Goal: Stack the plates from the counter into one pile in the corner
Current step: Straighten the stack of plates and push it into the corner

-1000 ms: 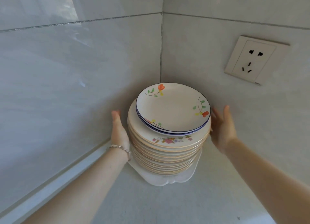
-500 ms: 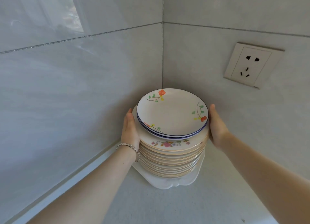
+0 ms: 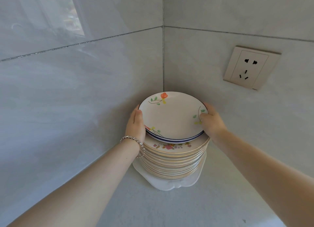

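No writing, number or brand mark can be read. The plates [image 3: 171,118] carry only painted flowers, and the wall socket [image 3: 249,67] shows only its holes.

**Head camera, tilted into the corner**

One wide-angle view looks forward and down from the person's head, close to the wall corner [image 3: 163,57]. The plate pile [image 3: 175,154] sits just below centre, bench [image 3: 169,209] beneath, both forearms [image 3: 88,184] reaching in from the lower edges.

Plate pile [image 3: 175,156] is tucked close between both tiled walls [image 3: 85,99]; the only way in I see is over the front counter [image 3: 161,209].
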